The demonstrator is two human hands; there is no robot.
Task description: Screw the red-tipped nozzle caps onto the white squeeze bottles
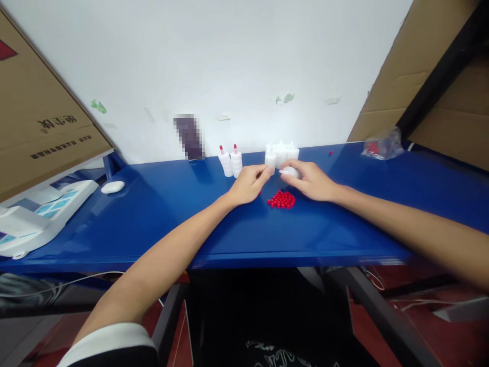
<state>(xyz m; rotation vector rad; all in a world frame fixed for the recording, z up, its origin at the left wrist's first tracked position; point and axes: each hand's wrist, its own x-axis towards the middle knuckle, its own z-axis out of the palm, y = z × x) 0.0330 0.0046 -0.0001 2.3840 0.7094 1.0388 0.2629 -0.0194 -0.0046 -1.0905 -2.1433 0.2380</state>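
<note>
My right hand [312, 181] is wrapped round a small white squeeze bottle [291, 172], which lies tilted with its bare nozzle pointing left. Facing that nozzle, my left hand [247, 184] has thumb and forefinger pinched together; whatever is between them is hidden. Below and between both hands lies a pile of small red caps [281, 200]. Just behind the hands stand several white bottles [281, 152] with uncapped nozzles. Two white bottles with red tips [236, 162] stand upright behind my left hand.
A dark pixelated object [190, 136] leans against the wall. On the blue table [153, 219], a white oval object [113, 187] and a white device [57, 211] sit at left. A clear bag with red pieces [382, 146] and a stray red cap [330, 153] lie at right.
</note>
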